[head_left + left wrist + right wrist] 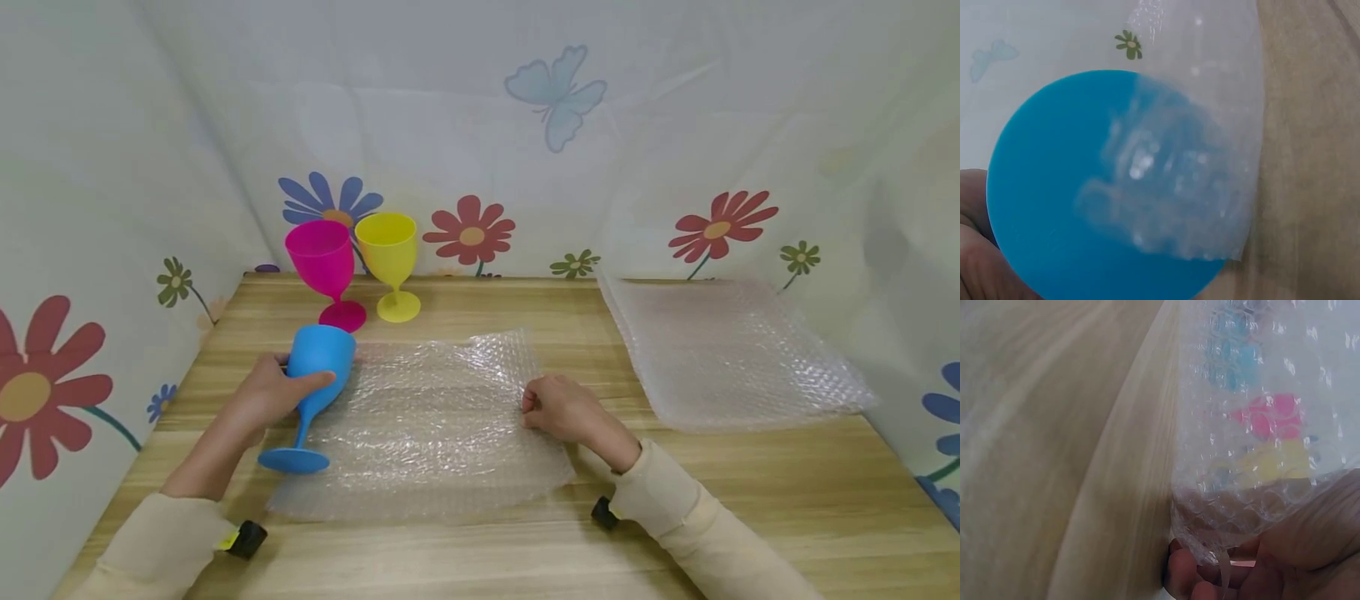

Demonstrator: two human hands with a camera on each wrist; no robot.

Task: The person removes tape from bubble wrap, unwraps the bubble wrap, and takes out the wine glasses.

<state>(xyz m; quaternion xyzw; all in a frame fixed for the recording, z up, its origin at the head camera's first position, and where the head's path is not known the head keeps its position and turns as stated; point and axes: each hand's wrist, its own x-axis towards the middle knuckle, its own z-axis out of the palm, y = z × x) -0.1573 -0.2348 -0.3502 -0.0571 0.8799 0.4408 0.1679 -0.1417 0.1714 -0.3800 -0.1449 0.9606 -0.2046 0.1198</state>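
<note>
A blue plastic goblet leans in my left hand, which grips its bowl with the thumb across the front. Its round base fills much of the left wrist view, partly covered by a corner of clear bubble wrap. That sheet of bubble wrap lies on the table, beside and under the goblet. At the sheet's right edge, my right hand pinches the wrap. The right wrist view shows the raised edge of the wrap between the fingers.
Behind the blue goblet stand a magenta goblet and a yellow goblet, both upright. Another bubble wrap piece lies at the back right of the wooden table. Flower-printed cloth encloses the back and sides.
</note>
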